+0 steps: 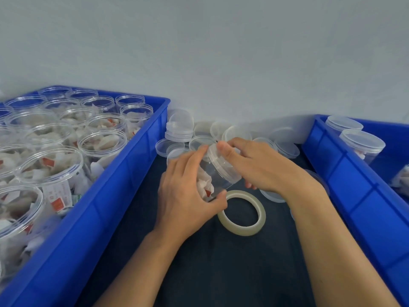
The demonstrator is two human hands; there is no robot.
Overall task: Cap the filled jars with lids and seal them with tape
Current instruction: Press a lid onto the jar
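Plainly the work is in its middle stretch. The left hand (188, 191) curls round the body of a clear filled jar (212, 173), tilted with its mouth toward the far right, held just above the dark work surface (221, 273) at the centre. The right hand (254, 165) has its fingers wrapped over the jar's translucent lid (221, 161), thumb on the rim; the lid looks seated on the mouth, though whether it is fully tightened cannot be told from this view.

As to progress, the blue crate on the left (124, 173) is crowded with open filled jars (101, 145), none lidded, so most of the capping remains. The blue crate on the right (354, 185) holds at least two capped jars (363, 145); whether they are taped is too fine to see. The jar in hand appears to have no tape yet, so sealing is probably its next step.

The tape roll (242, 212) lies flat on the surface just near of the jar, almost touching the left thumb, within easy reach. Loose lids (179, 129) are scattered and stacked along the far edge by the wall (221, 52), some lying under the right wrist. They crowd the space beyond the jar, and the two crates hem in the narrow working lane, but nothing blocks the way to the tape.
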